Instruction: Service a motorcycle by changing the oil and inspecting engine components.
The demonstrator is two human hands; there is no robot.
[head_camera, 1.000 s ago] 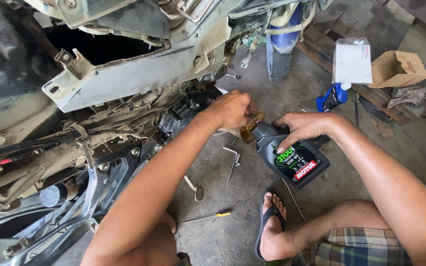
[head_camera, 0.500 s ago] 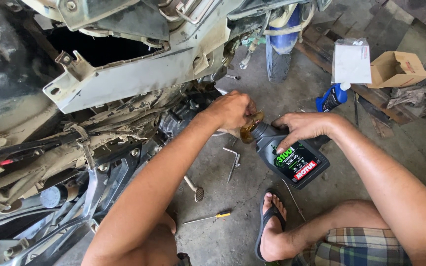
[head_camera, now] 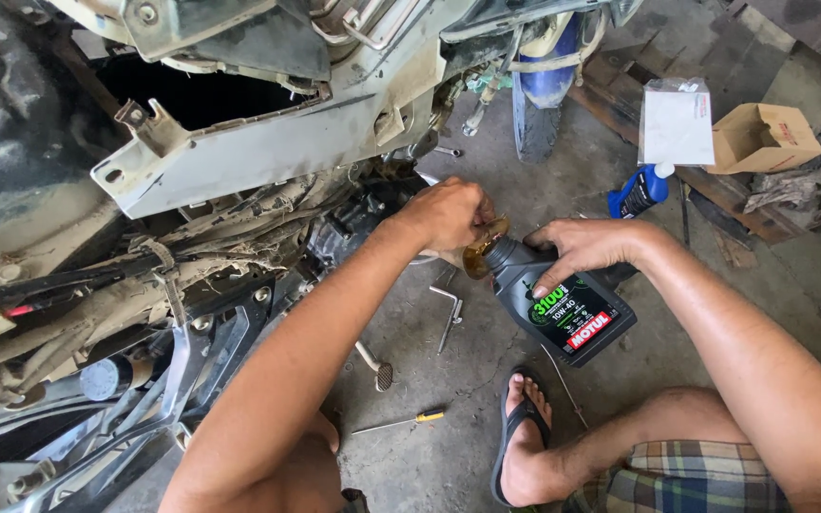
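My right hand [head_camera: 589, 249] grips a dark grey oil bottle [head_camera: 563, 306] with a green, white and red label, tilted with its neck toward the left. At the bottle's neck my left hand [head_camera: 446, 215] is closed around a small funnel-like piece [head_camera: 483, 253] stained with amber oil. Both hands sit just right of the dirty engine block [head_camera: 353, 223] of a stripped motorcycle [head_camera: 192, 180]. What lies under the left hand is hidden.
An angled hex key [head_camera: 449, 312] and a yellow-handled screwdriver [head_camera: 401, 421] lie on the concrete floor. A blue bottle [head_camera: 639, 190], a white plastic bag [head_camera: 677, 123] and a cardboard box [head_camera: 762, 138] stand at the back right. My sandalled foot [head_camera: 523, 437] rests below the bottle.
The hands and the bottle hold almost the same place; the bottle has tipped very slightly.
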